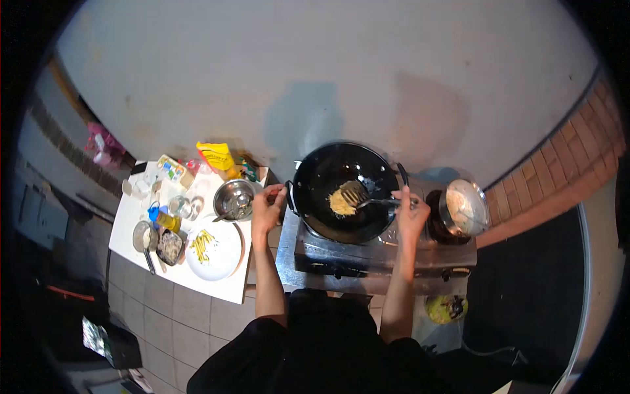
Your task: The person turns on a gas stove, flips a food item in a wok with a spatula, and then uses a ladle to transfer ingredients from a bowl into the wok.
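A black wok (315,220) sits on the stove, with a small heap of yellowish, crumbly food (340,203) at its bottom. My right hand (411,211) is closed around the handle of a slotted spatula (355,195), whose head rests against the food. On the other side, my left hand (267,205) has its fingers curled together at the wok's left handle (291,199); the fingertips appear to pinch it. Just left of that hand stands a steel bowl (234,199) with a spoon or ladle (226,215) in it.
A steel pan (467,207) with pale contents stands right of the wok on the stove (315,253). The white table (131,223) at left holds a plate (220,262) with yellow-green strips, a saucepan (142,238), an oil bottle (169,222) and a yellow packet (215,155).
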